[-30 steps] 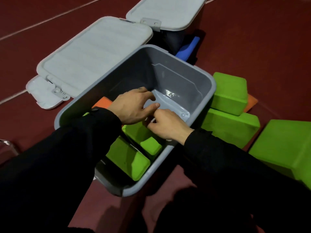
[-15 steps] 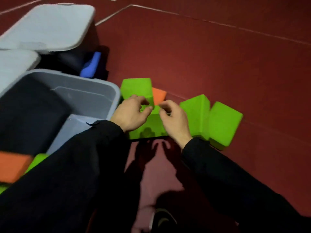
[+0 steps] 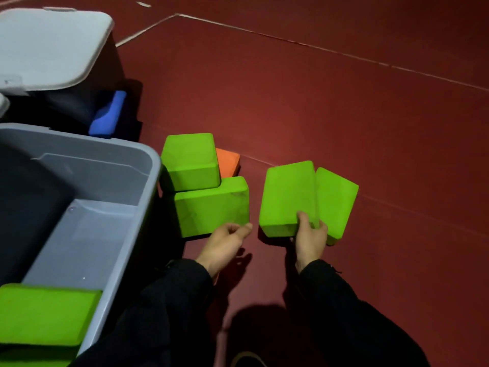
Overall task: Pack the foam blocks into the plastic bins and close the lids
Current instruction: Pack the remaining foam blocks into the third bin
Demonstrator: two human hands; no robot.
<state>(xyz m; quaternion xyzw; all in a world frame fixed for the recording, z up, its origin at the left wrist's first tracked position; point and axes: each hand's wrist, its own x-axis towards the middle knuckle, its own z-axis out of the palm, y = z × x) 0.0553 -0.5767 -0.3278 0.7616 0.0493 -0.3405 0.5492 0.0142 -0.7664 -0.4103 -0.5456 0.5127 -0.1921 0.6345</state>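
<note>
behind the green block (image 3: 287,197) right fingers (image 3: 321,229) clamp hidden; left hand (image 3: 225,245) curls loosely, empty.

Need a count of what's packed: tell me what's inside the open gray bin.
One green foam block lies at the near end of the gray bin; the rest of the visible floor is bare. The frame edge hides its left part.

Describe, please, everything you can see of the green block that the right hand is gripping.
The green foam block is a bright lime rectangular brick with rounded edges and a matte, slightly scuffed top. It stands on the dark red floor, its broad face tilted up towards the camera. The right hand grips its near right corner, thumb on top. A second green block leans against its right side. It lies apart from the blocks beside the grey bin.
</note>
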